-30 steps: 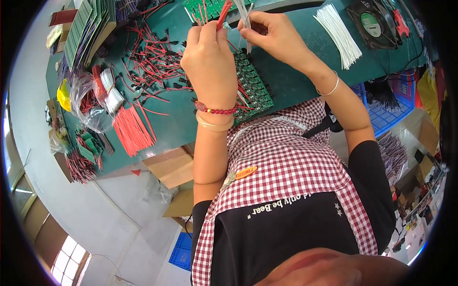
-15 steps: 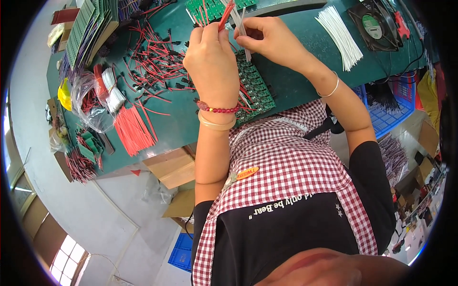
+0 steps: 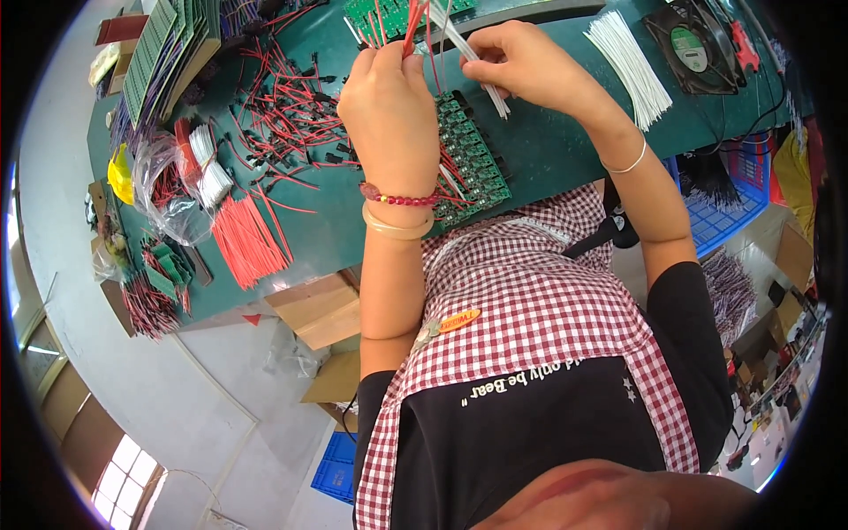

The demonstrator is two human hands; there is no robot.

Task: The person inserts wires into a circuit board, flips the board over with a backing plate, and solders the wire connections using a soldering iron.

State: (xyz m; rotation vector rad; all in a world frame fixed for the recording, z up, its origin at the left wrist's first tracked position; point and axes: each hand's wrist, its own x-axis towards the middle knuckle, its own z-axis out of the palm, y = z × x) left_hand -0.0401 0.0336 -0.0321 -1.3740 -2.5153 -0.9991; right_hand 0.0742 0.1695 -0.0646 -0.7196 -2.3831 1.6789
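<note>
As LH (image 3: 389,102) grips red wires (image 3: 412,31), RH (image 3: 528,69): wht ones (image 3: 454,34)

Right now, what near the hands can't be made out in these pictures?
All in the head view:
Left hand: most fingertips, hidden by the back of that hand.
Red wires in its grip: upper ends, cut off by the upper edge.
Nearer circuit board: left part, hidden by the left wrist; its solder joints are too small.
Farther circuit board: cut off by the upper edge.
</note>
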